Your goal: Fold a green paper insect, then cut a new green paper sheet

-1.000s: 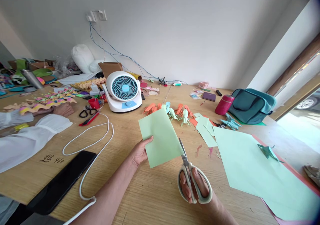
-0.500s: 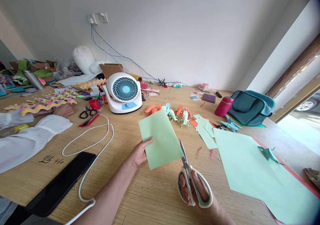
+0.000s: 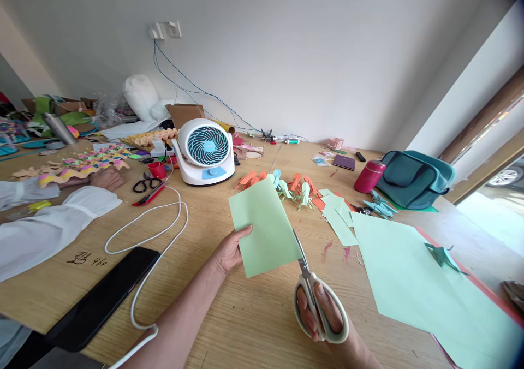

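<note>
My left hand [image 3: 231, 249] pinches the left edge of a pale green sheet of paper [image 3: 266, 227], thumb on top, holding it tilted above the wooden table. Cream-handled scissors [image 3: 305, 273] are in my right hand [image 3: 327, 311], fingers through both loops. Their blades lie along the sheet's right edge, close together, partly hidden by the paper. Beyond the sheet stand several small folded paper figures, an orange one [image 3: 295, 182] and a pale green one [image 3: 305, 194] among them. Cut green paper pieces [image 3: 339, 221] lie to their right.
A large green sheet [image 3: 413, 271] covers the table's right side. A white fan [image 3: 207, 153], a pink bottle [image 3: 369, 176] and a teal bag [image 3: 413, 180] stand behind. At left lie a phone [image 3: 102, 298], a white cable [image 3: 184, 232] and another person's sleeve [image 3: 61, 221].
The scissor blades have closed along the paper's right edge, and the handles have come nearer together. My left hand keeps its hold on the sheet. The view has shifted slightly.
</note>
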A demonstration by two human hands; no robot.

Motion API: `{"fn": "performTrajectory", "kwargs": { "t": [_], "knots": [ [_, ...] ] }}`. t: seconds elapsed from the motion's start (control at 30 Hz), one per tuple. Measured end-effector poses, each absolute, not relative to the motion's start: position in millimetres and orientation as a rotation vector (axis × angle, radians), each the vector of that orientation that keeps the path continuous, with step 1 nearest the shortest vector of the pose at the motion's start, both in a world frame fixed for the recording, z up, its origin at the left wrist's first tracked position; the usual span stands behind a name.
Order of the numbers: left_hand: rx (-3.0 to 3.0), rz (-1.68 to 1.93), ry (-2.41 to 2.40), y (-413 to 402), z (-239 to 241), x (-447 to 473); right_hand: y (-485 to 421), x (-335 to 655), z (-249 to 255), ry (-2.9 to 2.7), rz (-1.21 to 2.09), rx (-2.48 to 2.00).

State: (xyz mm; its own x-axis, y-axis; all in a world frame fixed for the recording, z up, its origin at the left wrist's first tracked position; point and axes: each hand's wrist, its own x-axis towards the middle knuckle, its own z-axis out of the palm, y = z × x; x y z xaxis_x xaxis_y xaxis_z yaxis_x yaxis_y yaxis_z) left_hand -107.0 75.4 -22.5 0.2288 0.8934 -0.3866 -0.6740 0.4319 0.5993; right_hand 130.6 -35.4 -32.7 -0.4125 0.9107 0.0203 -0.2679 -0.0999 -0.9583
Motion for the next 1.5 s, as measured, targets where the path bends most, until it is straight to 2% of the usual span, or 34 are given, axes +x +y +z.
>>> {"fn": "performTrajectory", "kwargs": {
  "t": [1.03, 1.5],
  "knots": [
    [0.381, 1.027, 0.751, 75.2, -30.7, -104.8, -34.8, 125.3, -30.5, -1.189, 1.739, -0.644],
    [0.408, 1.065, 0.745, 75.9, -29.4, -106.5, -36.7, 126.9, -34.1, -1.190, 1.727, -0.739]
  ]
}}
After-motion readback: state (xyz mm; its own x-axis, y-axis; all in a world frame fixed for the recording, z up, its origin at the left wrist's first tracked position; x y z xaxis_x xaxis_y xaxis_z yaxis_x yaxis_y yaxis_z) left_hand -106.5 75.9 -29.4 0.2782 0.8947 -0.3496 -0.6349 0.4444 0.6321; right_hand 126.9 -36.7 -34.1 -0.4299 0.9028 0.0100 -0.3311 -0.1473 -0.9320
